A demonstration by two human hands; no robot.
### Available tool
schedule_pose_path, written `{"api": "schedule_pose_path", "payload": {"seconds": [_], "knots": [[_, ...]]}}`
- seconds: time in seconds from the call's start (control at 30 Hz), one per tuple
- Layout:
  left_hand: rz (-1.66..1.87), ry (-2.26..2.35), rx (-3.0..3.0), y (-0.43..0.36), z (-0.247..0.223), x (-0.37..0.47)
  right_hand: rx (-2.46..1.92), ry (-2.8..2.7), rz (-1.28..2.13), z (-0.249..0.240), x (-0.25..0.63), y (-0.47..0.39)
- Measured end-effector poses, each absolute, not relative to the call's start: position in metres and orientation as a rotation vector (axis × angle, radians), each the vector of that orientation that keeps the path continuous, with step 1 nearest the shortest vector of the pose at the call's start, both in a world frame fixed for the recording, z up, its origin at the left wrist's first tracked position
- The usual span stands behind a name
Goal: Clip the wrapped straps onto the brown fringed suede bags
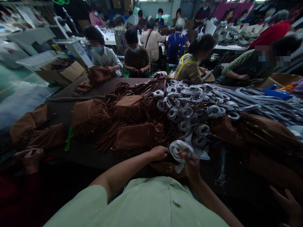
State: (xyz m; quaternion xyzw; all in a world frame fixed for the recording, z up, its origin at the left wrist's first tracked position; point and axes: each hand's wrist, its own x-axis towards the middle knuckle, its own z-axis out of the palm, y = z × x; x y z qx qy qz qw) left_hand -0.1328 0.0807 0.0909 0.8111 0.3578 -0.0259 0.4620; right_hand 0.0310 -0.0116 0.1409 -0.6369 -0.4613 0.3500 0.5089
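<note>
My right hand (192,164) grips a coiled strap in clear plastic wrap (181,150), its fingers closed on the lower right of the coil. Just left of it, my left hand (159,153) is closed at the edge of a brown bag (169,169) lying near my body; whether it pinches the bag's edge is too dark to tell. Beyond my hands, a brown fringed bag (134,136) lies flat, and a heap of wrapped strap coils (187,112) spreads over the table's middle.
More fringed bags (88,115) and a green tool (68,138) lie to the left. Long wrapped straps (255,101) and brown bags (267,127) are on the right. A co-worker's hands (30,157) are at the left edge, another's hand (290,201) at lower right. Masked people sit across.
</note>
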Motion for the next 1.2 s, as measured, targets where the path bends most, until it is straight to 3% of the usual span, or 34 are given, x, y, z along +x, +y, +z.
{"api": "schedule_pose_path", "payload": {"seconds": [0.17,0.43,0.53,0.73,0.93,1.1,1.2], "knots": [[0.039,0.773,1.589,0.09,0.062,-0.134,-1.304,-1.861,0.626,0.11,0.033,-0.013],[0.078,0.939,1.268,0.086,0.038,-0.139,-1.094,-2.499,0.764,0.11,0.049,-0.011],[0.067,0.943,1.26,0.086,0.042,-0.137,-1.074,-2.429,0.83,0.123,0.054,-0.001],[-0.009,0.87,1.284,0.083,0.055,-0.137,-1.388,-1.623,0.996,0.147,0.051,0.014],[-0.068,0.883,1.357,0.079,0.064,-0.138,-1.567,-1.522,0.652,0.139,0.05,0.015],[0.044,1.086,1.983,0.066,0.098,-0.144,-1.565,-1.771,0.388,0.137,0.047,0.009],[0.134,0.861,2.502,0.045,0.111,-0.147,-1.663,-1.67,0.358,0.139,0.045,0.008]]}}
